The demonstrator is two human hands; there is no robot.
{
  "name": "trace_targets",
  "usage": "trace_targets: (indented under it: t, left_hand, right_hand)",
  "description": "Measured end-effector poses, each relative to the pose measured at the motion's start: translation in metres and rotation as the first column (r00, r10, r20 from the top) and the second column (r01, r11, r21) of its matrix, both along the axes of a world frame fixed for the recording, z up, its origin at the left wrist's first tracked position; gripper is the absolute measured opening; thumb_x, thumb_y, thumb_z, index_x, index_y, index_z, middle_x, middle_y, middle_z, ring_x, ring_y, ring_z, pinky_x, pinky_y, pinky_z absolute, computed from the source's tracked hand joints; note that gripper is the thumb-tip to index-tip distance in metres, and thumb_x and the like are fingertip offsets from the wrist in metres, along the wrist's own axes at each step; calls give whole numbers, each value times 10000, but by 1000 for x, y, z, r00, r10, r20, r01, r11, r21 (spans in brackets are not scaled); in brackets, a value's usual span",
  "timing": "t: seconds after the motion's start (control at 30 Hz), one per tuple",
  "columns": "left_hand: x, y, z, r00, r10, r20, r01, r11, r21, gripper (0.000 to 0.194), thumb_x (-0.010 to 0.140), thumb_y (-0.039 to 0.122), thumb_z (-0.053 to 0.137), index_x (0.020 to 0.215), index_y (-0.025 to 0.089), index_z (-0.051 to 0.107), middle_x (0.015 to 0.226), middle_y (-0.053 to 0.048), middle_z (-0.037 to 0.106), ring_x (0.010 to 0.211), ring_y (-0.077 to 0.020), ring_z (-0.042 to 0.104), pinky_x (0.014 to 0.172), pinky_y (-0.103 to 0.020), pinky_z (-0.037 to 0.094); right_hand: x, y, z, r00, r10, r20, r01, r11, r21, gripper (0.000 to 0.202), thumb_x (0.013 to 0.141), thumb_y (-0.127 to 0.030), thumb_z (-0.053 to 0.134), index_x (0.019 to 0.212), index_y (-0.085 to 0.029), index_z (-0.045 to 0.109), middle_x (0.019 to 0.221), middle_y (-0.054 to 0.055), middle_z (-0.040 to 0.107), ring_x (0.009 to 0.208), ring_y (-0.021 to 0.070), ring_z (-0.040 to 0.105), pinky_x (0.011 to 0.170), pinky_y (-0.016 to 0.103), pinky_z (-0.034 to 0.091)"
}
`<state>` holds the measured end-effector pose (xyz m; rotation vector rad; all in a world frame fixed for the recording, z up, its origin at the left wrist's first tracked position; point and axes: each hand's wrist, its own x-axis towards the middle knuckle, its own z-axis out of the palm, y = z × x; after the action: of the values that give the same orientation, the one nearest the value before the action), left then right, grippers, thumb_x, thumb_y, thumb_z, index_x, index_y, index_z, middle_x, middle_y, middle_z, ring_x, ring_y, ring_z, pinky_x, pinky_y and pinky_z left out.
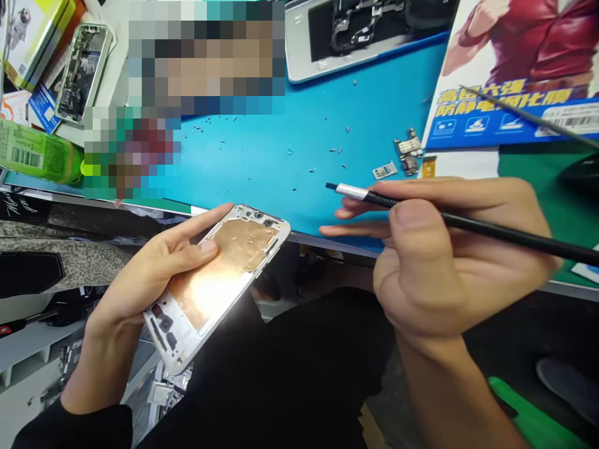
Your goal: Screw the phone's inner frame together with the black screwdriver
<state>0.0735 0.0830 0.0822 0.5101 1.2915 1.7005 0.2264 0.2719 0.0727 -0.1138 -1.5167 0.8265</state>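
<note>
My left hand (161,265) is closed round the edge of a phone frame (243,234), its thumb lying on the copper-coloured sheet inside. The frame has a white rim, tilts above my lap, and strong light glares off its lower half. In my right hand (435,274) is a slim brush (350,190) with a black handle, a silver collar and a short dark tip. Its tip points left, above the blue mat and apart from the frame. A SIM tray (385,170) and a small circuit board (409,151) lie on the mat beyond the right hand.
Several tiny screws (332,150) are scattered over the blue mat (276,178). Behind lie a larger phone part (299,43) and a printed box (505,118). At left are a green bottle (40,149) and an opened phone (82,72). A blurred patch hides part of the bench.
</note>
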Motion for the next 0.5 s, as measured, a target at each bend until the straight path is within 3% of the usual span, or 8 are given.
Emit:
trace_targets:
  t: [0.13, 0.23, 0.37, 0.5]
  left_hand:
    - [-5, 0, -3, 997, -76, -14, 75, 997, -20, 643, 940, 259, 832, 1545, 346, 633, 1117, -52, 857, 836, -188, 815, 687, -183, 635]
    - [-8, -2, -4, 992, -113, -59, 110, 993, -53, 699, 955, 329, 825, 1599, 381, 557, 945, -22, 850, 644, -136, 745, 552, -152, 545]
    - [-6, -4, -6, 964, -52, -259, 35, 997, -69, 671, 939, 391, 835, 1568, 364, 603, 1074, -48, 853, 836, -210, 795, 632, -193, 577]
    - [-4, -1, -7, 939, -12, -345, -6, 999, -52, 610, 918, 352, 848, 1502, 310, 679, 1085, -72, 854, 1020, -287, 791, 673, -230, 602]
  right_hand:
    - [4, 1, -1, 998, -33, 51, 32, 999, 16, 86, 957, -274, 749, 988, -304, 823, 920, 38, 760, 758, 249, 781, 576, 415, 700]
    - [10, 7, -4, 990, -10, 142, -14, 986, 167, 248, 953, -172, 726, 1072, -359, 836, 905, 28, 788, 709, 237, 771, 553, 398, 670]
    - [18, 18, -8, 971, -26, 237, -64, 930, 362, 500, 896, -57, 753, 1262, -395, 796, 985, 1, 830, 813, 245, 807, 666, 401, 686]
    - [24, 25, -9, 943, -61, 327, -113, 867, 486, 560, 844, -17, 792, 1311, -326, 772, 1051, 12, 845, 879, 250, 823, 692, 370, 689]
